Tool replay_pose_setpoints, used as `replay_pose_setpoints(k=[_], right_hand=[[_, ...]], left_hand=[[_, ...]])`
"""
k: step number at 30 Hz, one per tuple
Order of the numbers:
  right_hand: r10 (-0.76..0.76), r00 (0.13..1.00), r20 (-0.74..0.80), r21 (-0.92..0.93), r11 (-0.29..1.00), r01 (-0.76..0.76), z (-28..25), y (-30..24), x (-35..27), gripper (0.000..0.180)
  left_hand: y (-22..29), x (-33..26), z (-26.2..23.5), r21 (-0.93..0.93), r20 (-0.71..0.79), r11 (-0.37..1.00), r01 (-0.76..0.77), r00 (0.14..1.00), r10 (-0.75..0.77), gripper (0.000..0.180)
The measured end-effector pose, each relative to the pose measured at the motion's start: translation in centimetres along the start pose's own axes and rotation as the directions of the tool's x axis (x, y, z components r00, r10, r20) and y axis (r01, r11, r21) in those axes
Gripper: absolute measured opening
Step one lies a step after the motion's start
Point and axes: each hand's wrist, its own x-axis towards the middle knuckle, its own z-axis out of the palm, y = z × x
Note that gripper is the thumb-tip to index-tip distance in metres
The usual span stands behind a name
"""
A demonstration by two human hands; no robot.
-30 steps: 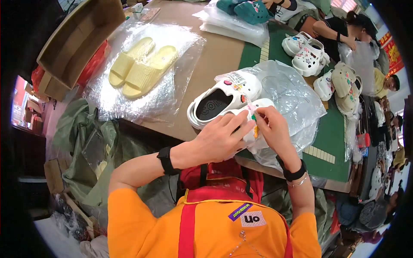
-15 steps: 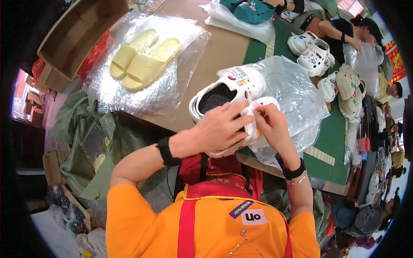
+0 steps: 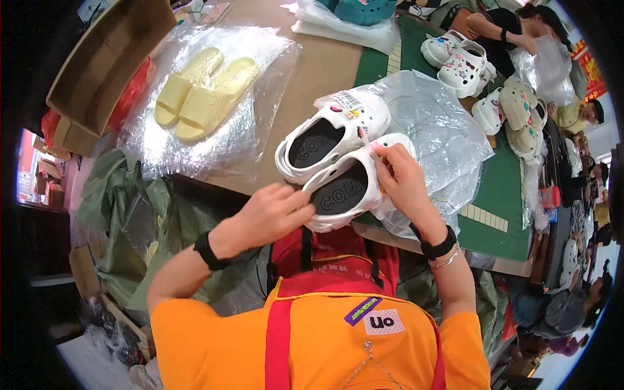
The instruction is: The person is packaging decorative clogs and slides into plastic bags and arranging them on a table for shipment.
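- The person's left hand [image 3: 276, 211] rests on the near end of a white clog [image 3: 344, 188]. Its fingers lie spread and loose on the heel rim, just touching it, not squeezing.
- The person's right hand [image 3: 400, 179] is at the far right side of the same clog. Its fingers [image 3: 383, 155] are pressed together in a pinch at the top of the shoe. What they pinch is too small to tell.
- This clog lies at the near edge of the brown table [image 3: 325, 65], right in front of the person. Its dark inside faces up.
- A second white clog [image 3: 331, 133] lies just beside it, a little farther away and to the left. It has small colourful charms on its top.
- Both clogs sit partly on a clear plastic bag [image 3: 435, 123], which spreads out to the right over a green mat [image 3: 500, 201].
- Far to the left, a pair of yellow slippers [image 3: 205, 91] lies on another sheet of clear plastic [image 3: 195, 149].
- A brown cardboard box [image 3: 97, 65] stands at the far left edge of the table.
- On the far right, more white clogs with charms [image 3: 458, 58] sit on the mat, near another person [image 3: 520, 26].
- The person wears an orange shirt [image 3: 208, 351] with red straps.
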Motion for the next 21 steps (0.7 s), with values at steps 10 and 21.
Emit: replay_pose_setpoints(k=[10,21], right_hand=[[-0.026,1.0,-0.012,-0.048,0.999,0.026,-1.1,0.0,0.6,0.023],[-0.035,0.999,0.0,-0.206,0.978,0.034,0.2,-1.6,1.4,0.028]], left_hand=[[-1.3,1.7,0.1,-0.446,-0.118,0.854,0.269,0.928,-0.354,0.01],[-4.7,7.8,3.9,-0.004,0.207,0.918,0.396,0.899,-0.386,0.04]])
